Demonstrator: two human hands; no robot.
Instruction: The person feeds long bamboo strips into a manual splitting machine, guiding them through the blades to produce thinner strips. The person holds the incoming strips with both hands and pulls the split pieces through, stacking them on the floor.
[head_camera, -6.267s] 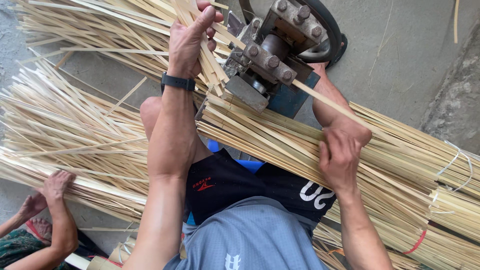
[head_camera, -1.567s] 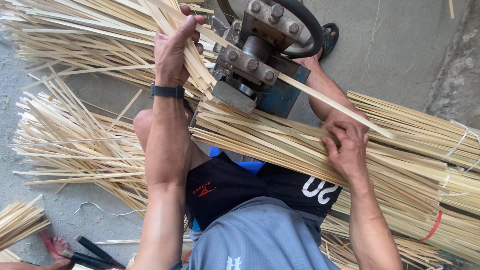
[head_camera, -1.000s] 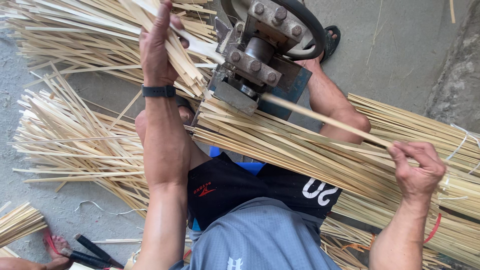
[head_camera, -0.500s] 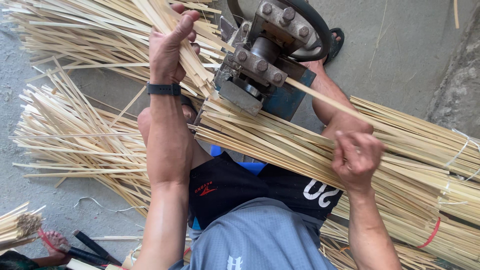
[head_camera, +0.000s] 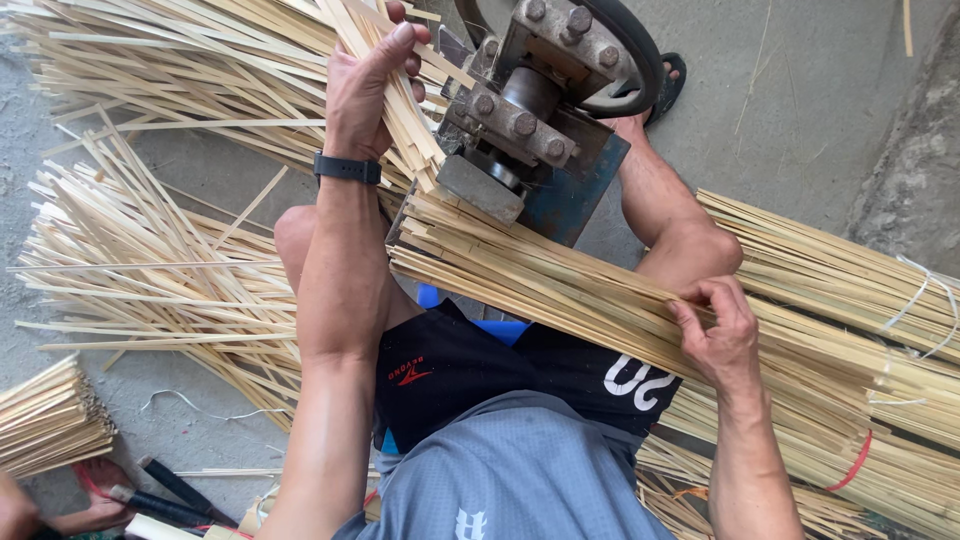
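Note:
My left hand (head_camera: 365, 85), with a black watch on the wrist, grips a fan of thin bamboo strips (head_camera: 400, 110) coming out to the left of a blue and grey metal splitting machine (head_camera: 535, 125). My right hand (head_camera: 722, 330) rests on a thick bundle of bamboo slats (head_camera: 560, 290) lying across my lap, its fingers pinching at one slat on top. The bundle's near end butts against the machine's feed side.
Loose split strips (head_camera: 130, 270) cover the concrete floor at the left. Tied bundles (head_camera: 860, 300) lie at the right, bound with white cord and a red band. Another bundle (head_camera: 45, 420) sits at the lower left beside another person's foot (head_camera: 95, 495) and dark-handled tools (head_camera: 165, 490).
My right hand slid out along the bundle to the right, came back toward the machine, and now sits on the bundle. My left hand stays on the split strips.

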